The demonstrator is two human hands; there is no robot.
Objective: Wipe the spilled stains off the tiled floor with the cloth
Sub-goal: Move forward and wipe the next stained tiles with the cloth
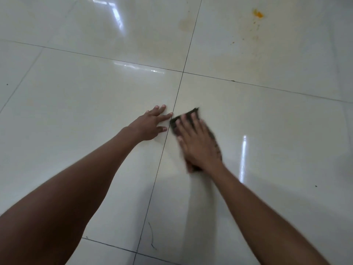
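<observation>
Down on the floor (267,131), the cloth (193,113) lies flat on the glossy pale tile just right of the long dark grout line (172,119) that runs toward the camera. It is dark, grey-brown, and its far corner pokes out beyond the fingertips while a strip of it shows along the right side of the hand covering it. The right hand (198,144) presses on top of the cloth with the palm down and the fingers (184,119) straight and slightly spread; the hand and cloth are blurred, so the cloth's near edge under the wrist is hard to make out. The left hand (150,125) rests flat on the neighbouring tile just left of the grout line, fingers spread, the index fingertip reaching the line and almost touching the cloth's left corner. Both bare forearms stretch in from the bottom corners.

Farther off, on the far right tile, an orange blob (258,14) sits near the top edge with a trail of small brownish specks (243,39) below it. A faint yellowish smear (186,23) straddles the grout line on the far tiles, well apart from the cloth. A thin dark thread (152,236) lies on the near tile between the arms, and window light reflects in bright streaks on the tiles.
</observation>
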